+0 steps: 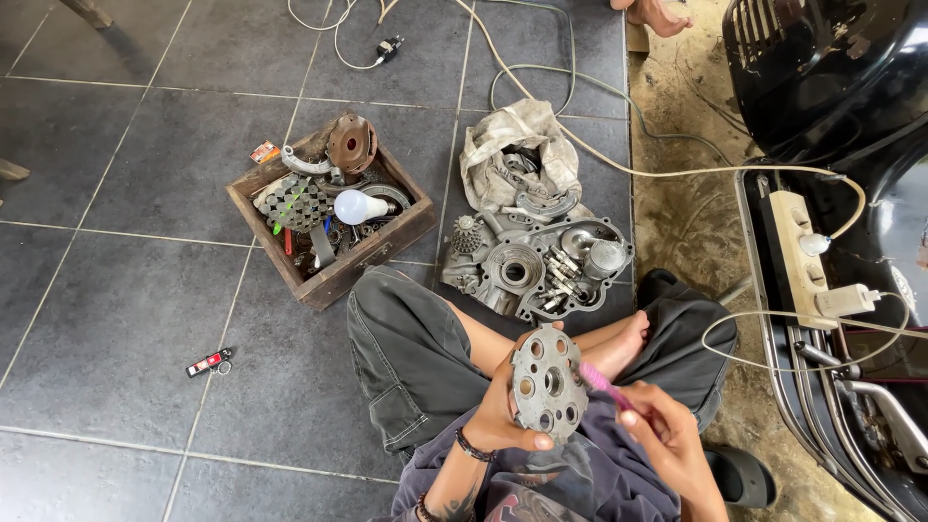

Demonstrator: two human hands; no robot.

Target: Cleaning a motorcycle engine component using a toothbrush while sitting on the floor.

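Metal clutch plate [548, 384], stiff, heavy, greasy: my left hand [503, 416] grips its rim, thumb underneath, while my right hand [667, 435] pinches a pink toothbrush [601, 380] against it.

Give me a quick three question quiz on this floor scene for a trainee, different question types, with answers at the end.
1. True or false: the left hand holds a round metal plate with holes.
2. The right hand holds: A a wrench, B a pink brush, C a rag.
3. Which white thing lies in the wooden box?

Key
1. True.
2. B.
3. A light bulb.
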